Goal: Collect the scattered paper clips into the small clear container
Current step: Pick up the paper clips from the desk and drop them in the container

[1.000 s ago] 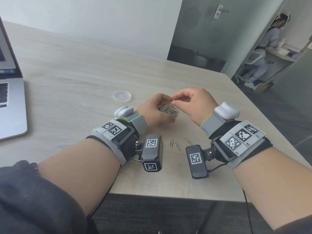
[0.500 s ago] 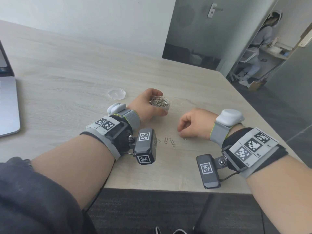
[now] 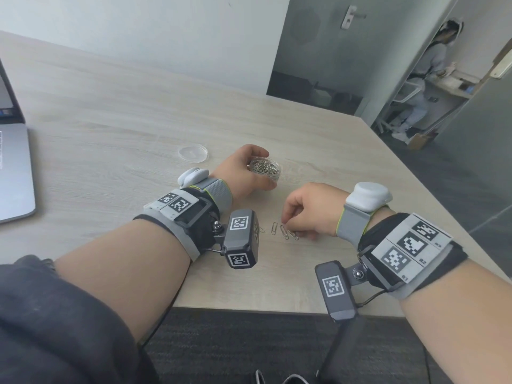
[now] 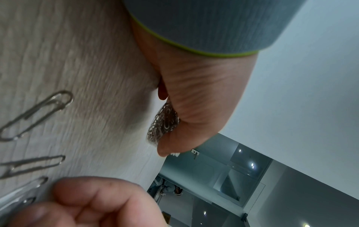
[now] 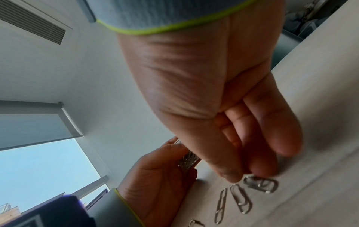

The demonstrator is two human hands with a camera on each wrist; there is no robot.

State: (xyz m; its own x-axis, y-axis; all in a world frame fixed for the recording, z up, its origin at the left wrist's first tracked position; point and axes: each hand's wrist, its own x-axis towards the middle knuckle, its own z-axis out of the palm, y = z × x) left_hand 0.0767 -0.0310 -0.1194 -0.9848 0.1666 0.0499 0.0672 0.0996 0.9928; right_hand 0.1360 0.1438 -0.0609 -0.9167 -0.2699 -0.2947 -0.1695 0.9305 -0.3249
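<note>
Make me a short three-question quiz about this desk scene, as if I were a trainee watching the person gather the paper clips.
1. True or false: the left hand grips the small clear container.
2. Where does the container's clear lid lie? A) on the container B) on the table, left of the left hand C) on the laptop
3. Fill in: the right hand's fingers reach down to the loose ______ on the table.

Key: 1 true; 2 B; 3 paper clips
</note>
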